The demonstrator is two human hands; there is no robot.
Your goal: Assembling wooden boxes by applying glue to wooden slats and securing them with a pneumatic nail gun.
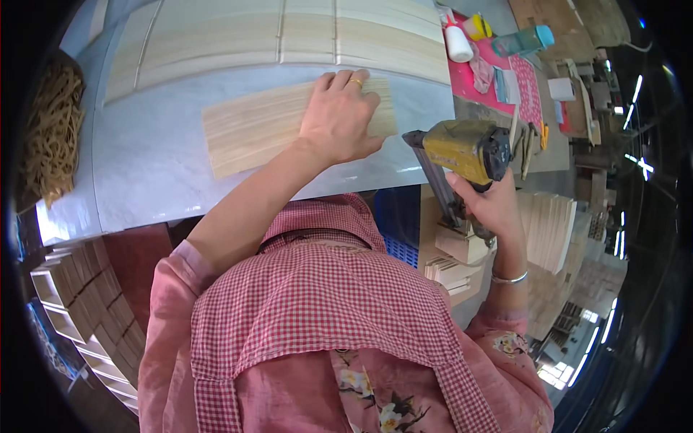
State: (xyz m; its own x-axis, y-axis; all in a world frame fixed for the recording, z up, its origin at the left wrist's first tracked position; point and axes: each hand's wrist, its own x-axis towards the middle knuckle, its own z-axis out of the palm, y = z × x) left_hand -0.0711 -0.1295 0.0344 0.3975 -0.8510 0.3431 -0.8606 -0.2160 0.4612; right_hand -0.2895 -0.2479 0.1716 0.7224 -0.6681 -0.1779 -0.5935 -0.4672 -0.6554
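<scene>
My left hand reaches across a pale wooden board on the bluish-white tabletop. Its fingers bend over the board's far edge, and the thumb lies at the near side by the right end. Off the table's right corner, my right hand is wrapped round the handle of a yellow and black nail gun. The nose of the tool points left, a short gap from the board. Beyond the board lie wide pale wooden panels with narrow grooves or seams across them.
A heap of tan rubber bands sits at the far left. A white glue bottle and a teal bottle occupy the pink surface at right. Below are a blue crate, stacked wood pieces and, left, stacked wooden boxes.
</scene>
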